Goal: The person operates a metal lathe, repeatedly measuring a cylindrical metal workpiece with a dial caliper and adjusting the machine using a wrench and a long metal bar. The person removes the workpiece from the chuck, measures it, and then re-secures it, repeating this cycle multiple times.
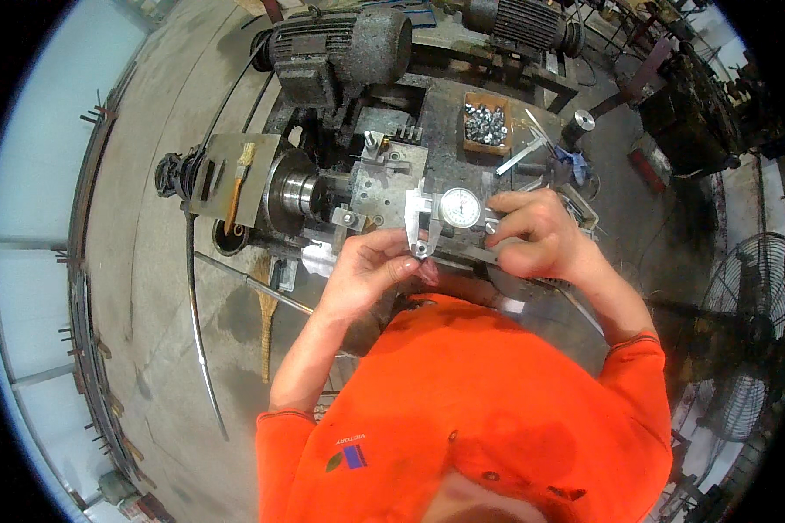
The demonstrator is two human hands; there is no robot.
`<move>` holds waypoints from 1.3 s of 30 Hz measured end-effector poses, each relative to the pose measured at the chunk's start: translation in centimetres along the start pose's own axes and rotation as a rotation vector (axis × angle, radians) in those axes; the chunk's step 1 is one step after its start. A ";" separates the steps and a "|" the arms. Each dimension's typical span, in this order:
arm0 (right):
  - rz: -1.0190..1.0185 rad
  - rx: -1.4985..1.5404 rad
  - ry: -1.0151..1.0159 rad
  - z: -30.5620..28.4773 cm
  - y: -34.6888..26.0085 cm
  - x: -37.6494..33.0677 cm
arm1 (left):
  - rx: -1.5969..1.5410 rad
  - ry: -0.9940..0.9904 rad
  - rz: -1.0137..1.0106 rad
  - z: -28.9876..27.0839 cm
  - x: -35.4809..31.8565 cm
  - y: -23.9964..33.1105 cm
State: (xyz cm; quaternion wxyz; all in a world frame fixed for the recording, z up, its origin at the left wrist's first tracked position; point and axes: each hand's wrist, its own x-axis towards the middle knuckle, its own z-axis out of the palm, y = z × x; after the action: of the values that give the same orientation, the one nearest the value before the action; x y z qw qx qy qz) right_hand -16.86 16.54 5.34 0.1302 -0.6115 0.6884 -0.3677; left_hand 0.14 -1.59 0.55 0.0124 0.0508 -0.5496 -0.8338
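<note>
Dial caliper (452, 213), stiff, light and likely delicate at its dial, is being held before the lathe (340, 187): right hand (536, 237) gripping its beam, left hand (371, 275) pinching a small part at its jaws.

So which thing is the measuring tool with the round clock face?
Find the big grey machine above the orange shirt. Just in front, both hands hold a silver measuring tool: the left hand at its jaws, the right hand on its bar. Only it has a white round dial.
</note>
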 end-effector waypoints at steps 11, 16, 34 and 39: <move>-0.004 0.004 0.000 0.1 0.7 -0.6 | -0.010 -0.006 -0.041 0.1 0.2 0.3; -0.010 -0.024 0.059 0.5 0.7 -1.1 | -0.006 -0.015 -0.053 0.3 0.3 0.6; -0.032 -0.143 0.120 1.0 0.7 -2.2 | 0.053 -0.020 -0.097 0.6 0.5 0.5; -0.067 -0.182 0.107 1.0 0.9 -2.3 | 0.110 -0.040 -0.109 0.6 0.6 0.7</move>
State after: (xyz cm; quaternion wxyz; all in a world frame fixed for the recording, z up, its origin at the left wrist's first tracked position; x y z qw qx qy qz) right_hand -16.41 18.35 3.43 0.0247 -0.6228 0.7042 -0.3399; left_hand -0.55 -1.40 1.35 -0.0467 0.0647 -0.5910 -0.8027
